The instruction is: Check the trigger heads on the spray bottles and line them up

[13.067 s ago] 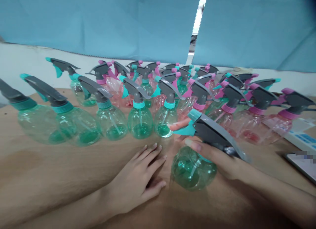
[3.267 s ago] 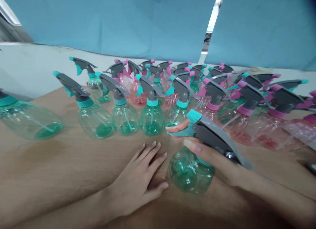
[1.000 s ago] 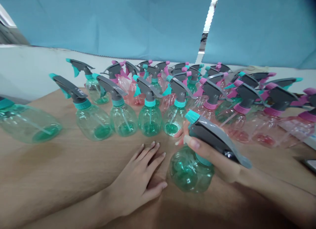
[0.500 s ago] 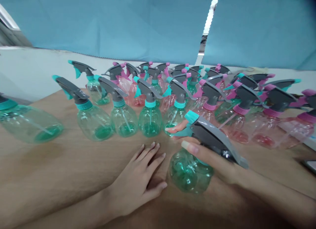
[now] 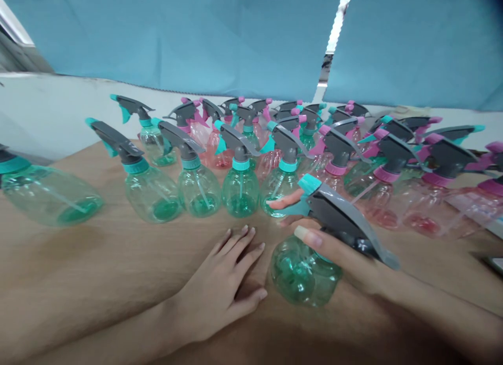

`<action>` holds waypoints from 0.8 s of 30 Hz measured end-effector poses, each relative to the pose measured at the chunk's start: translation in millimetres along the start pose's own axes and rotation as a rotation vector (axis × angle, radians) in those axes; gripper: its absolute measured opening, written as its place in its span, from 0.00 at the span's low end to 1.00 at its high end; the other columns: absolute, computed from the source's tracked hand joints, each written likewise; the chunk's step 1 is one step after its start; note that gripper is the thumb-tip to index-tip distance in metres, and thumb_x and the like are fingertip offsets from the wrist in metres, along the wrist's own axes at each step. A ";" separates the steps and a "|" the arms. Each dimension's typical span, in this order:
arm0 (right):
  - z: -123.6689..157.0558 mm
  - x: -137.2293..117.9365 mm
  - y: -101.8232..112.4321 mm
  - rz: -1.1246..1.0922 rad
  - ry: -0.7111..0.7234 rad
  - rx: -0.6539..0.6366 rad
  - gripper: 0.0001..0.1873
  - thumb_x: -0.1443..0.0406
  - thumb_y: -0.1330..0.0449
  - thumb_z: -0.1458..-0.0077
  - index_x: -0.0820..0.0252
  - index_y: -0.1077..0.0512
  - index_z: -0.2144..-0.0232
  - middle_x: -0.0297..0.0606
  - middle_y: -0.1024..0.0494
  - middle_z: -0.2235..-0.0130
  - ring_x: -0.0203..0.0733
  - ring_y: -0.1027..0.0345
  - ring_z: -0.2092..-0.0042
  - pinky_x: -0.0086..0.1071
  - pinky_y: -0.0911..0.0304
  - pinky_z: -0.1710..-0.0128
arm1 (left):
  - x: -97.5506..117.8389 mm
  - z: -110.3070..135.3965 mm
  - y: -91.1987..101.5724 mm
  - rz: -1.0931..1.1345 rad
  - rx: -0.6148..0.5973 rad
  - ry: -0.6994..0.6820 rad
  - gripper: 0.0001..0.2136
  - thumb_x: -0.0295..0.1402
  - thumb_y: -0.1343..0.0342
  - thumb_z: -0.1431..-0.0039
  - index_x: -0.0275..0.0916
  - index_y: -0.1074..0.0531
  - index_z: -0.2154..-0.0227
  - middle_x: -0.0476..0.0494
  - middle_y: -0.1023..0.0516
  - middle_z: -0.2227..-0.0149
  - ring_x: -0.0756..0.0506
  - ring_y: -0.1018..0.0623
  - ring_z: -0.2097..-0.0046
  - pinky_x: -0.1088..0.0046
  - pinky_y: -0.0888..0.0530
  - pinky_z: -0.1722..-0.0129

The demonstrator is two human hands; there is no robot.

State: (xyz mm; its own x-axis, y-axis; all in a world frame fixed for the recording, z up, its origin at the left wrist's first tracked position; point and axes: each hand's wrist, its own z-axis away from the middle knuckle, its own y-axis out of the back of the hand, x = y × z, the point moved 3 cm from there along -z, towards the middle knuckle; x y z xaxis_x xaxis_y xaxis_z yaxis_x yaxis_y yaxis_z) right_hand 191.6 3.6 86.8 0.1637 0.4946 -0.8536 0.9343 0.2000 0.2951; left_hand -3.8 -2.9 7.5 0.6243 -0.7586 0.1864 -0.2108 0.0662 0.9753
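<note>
My right hand is wrapped round the neck of a green spray bottle, the thumb on the near side and fingers at the turquoise trigger. Its grey head has a turquoise nozzle pointing up and left, and the bottle is tilted. Flat on the wooden table lies my left hand, fingers spread and holding nothing, just left of that bottle. Beyond my hands stands a row of green spray bottles, the nearest being a green bottle with a turquoise collar.
Pink spray bottles crowd the right side and the back, mixed with green ones. At the far left is another green bottle. A blue curtain hangs behind the table. A dark flat object lies at the right edge.
The held spray bottle has shifted very slightly right and up in the picture, along with the view. My left hand stays in place on the table.
</note>
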 end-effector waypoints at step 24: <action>1.8 6.7 -1.0 -0.036 -0.096 -0.025 0.11 0.61 0.42 0.42 0.51 0.31 0.56 0.29 0.30 0.79 0.38 0.36 0.81 0.36 0.30 0.74 | -0.4 0.1 1.3 0.003 0.001 -0.006 0.28 0.48 0.50 0.35 0.35 0.40 0.39 0.34 0.44 0.35 0.34 0.44 0.34 0.49 0.46 0.38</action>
State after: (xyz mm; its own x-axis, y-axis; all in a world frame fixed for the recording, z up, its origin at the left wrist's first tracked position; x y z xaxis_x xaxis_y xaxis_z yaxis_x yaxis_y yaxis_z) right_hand 192.3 5.2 79.9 0.1608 0.4032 -0.9009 0.9323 0.2377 0.2727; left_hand -4.4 -2.5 8.6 0.6195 -0.7621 0.1883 -0.2135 0.0673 0.9746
